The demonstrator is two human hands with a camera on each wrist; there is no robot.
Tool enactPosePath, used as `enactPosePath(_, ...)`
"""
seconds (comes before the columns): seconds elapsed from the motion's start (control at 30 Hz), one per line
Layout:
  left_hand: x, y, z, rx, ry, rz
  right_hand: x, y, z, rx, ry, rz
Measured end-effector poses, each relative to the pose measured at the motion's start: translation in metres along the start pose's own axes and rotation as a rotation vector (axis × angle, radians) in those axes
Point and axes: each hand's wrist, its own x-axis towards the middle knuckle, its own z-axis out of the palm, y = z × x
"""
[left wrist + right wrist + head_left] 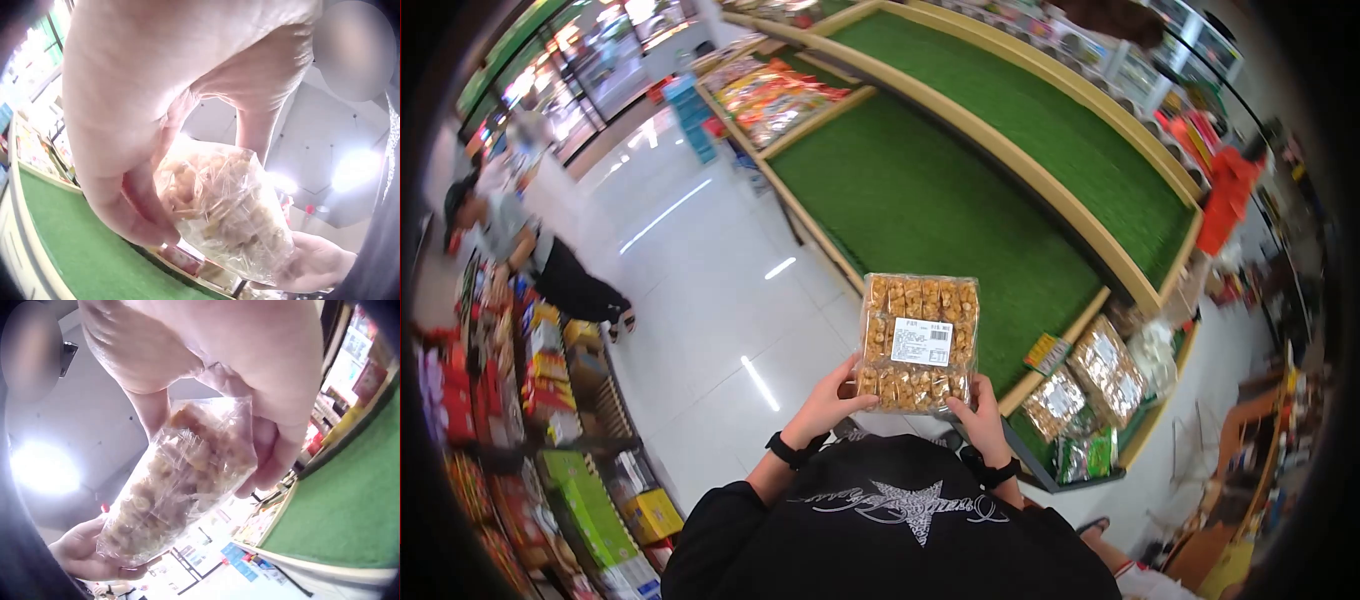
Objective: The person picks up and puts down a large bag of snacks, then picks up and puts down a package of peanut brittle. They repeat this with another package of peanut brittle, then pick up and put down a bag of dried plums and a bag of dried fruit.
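A clear-wrapped pack of golden-brown snack pieces [918, 388] with a white printed label [921, 342] is held up in front of the body. My left hand [832, 402] grips its near left corner, thumb on top and the other fingers beneath. At the near right corner my right hand [983, 418] holds it the same way. In the left wrist view the crinkled wrapping [219, 206] sits between thumb and curled fingers. The right wrist view shows the pack's other end [187, 469] pinched likewise.
Beyond the pack stands a wood-edged display stand with green turf shelves [920, 190]. Wrapped packs [1106, 370] and a green packet [1086, 456] lie in its near right compartment. Bagged goods [785, 100] fill the far left one. A person [530, 240] stands by stocked shelves at left.
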Motion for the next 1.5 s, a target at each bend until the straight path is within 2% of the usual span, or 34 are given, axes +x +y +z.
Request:
enactPosePath(0.07, -0.026, 0.006, -0.026, 0.152, 0.155, 0.057, 0.017, 0.004, 0.032, -0.037, -0.1, -0.043)
enactPosePath(0.13, -0.054, 0.011, -0.042, 0.102, 0.28, 0.072, 0.025, -0.009, 0.068, 0.146, -0.145, -0.071)
enactPosePath(0.17, -0.065, 0.013, -0.051, 0.083, 0.319, 0.074, 0.029, -0.018, 0.079, 0.162, -0.265, 0.009)
enactPosePath(0.2, -0.07, 0.017, -0.059, 0.069, 0.356, 0.079, 0.034, -0.023, 0.088, 0.172, -0.293, 0.009)
enactPosePath(0.33, -0.104, 0.001, -0.085, -0.013, 0.516, 0.098, 0.049, -0.027, 0.133, 0.055, -0.457, -0.033)
enactPosePath(0.4, -0.115, -0.001, -0.091, -0.084, 0.574, 0.086, 0.057, -0.029, 0.15, -0.104, -0.52, -0.104)
enactPosePath(0.53, -0.12, -0.006, -0.101, -0.11, 0.681, 0.118, 0.082, -0.041, 0.174, -0.087, -0.683, -0.038)
enactPosePath(0.63, -0.115, -0.003, -0.117, -0.099, 0.748, 0.116, 0.105, -0.039, 0.194, -0.106, -0.726, -0.061)
enactPosePath(0.87, -0.06, 0.026, -0.174, -0.002, 0.834, 0.203, 0.182, -0.049, 0.237, -0.092, -0.732, -0.154)
enactPosePath(0.93, -0.04, 0.046, -0.19, 0.035, 0.842, 0.225, 0.211, -0.06, 0.248, 0.06, -0.676, -0.208)
enactPosePath(1.1, 0.009, 0.081, -0.233, 0.163, 0.859, 0.299, 0.284, -0.074, 0.266, 0.017, -0.701, -0.299)
enactPosePath(1.27, 0.035, 0.091, -0.253, 0.293, 0.894, 0.204, 0.325, -0.079, 0.274, -0.027, -0.723, -0.27)
enactPosePath(1.33, 0.038, 0.09, -0.263, 0.263, 0.879, 0.185, 0.332, -0.079, 0.278, -0.118, -0.758, -0.25)
enactPosePath(1.37, 0.04, 0.09, -0.267, 0.254, 0.867, 0.147, 0.334, -0.087, 0.278, -0.117, -0.808, -0.144)
enactPosePath(1.5, 0.053, 0.087, -0.286, 0.207, 0.848, 0.088, 0.347, -0.082, 0.289, -0.086, -0.803, -0.109)
